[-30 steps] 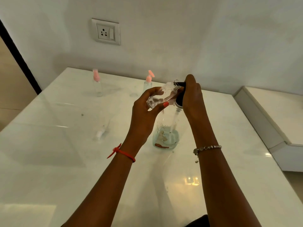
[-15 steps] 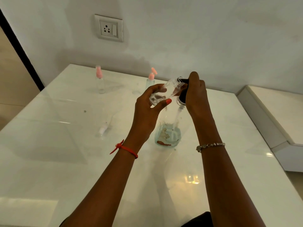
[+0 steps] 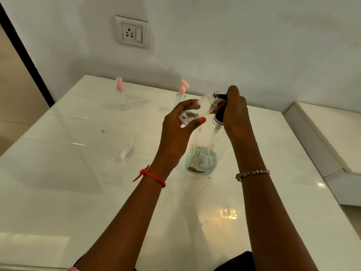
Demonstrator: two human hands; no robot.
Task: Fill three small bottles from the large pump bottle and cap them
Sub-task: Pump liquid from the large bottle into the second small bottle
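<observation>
- Two small bottles with pink tops stood on the white table (image 3: 78,192), well apart from your hands: the rear-left small bottle (image 3: 121,94) and the rear-right small bottle (image 3: 181,94).
- Your left hand (image 3: 175,130) gripped the third small bottle (image 3: 195,110), uncapped and tilted, with its mouth at the nozzle of the black pump head (image 3: 220,112).
- Your right hand (image 3: 236,114) was curled over that pump head on the large pump bottle (image 3: 201,159), which stood between your forearms with little liquid in its base.
- Over the last second, neither hand changed its hold, and mouth and nozzle stayed together.
- Judgement: filling of the third bottle was under way. Its level could not be read.
- A loose white cap (image 3: 124,153) lay on the table to the left, probably meant for this bottle.
</observation>
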